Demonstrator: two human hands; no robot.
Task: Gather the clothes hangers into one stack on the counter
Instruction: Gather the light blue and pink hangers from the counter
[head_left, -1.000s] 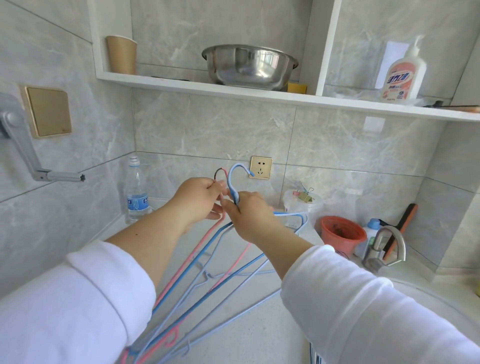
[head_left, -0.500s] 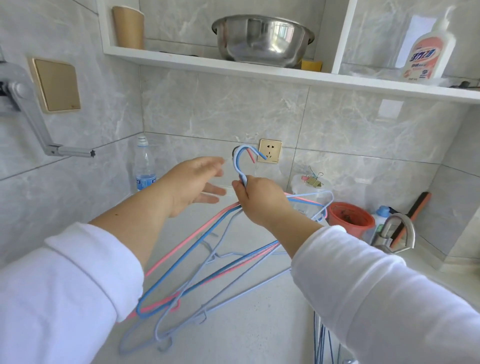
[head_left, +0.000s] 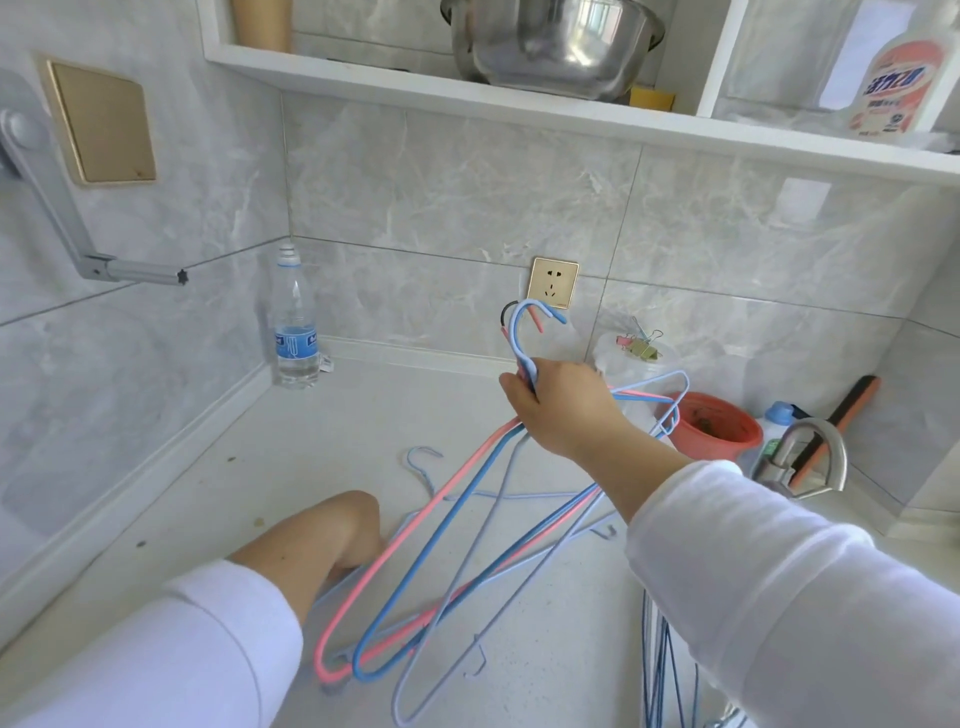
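Pinched by their necks in my right hand (head_left: 563, 402), the bundle of hangers (head_left: 415, 566) dangles below the wall socket (head_left: 554, 282), lower ends brushing the counter (head_left: 311, 441). My left hand (head_left: 332, 535) reaches down behind them toward a loose hanger (head_left: 423, 467); its fingers are hidden. Light, springy wire that tangles easily: best held at the hooks.

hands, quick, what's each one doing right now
Left hand: reaching down to the counter, fingers hidden, cannot tell.
Right hand: closed on the bunch of hangers at their necks.
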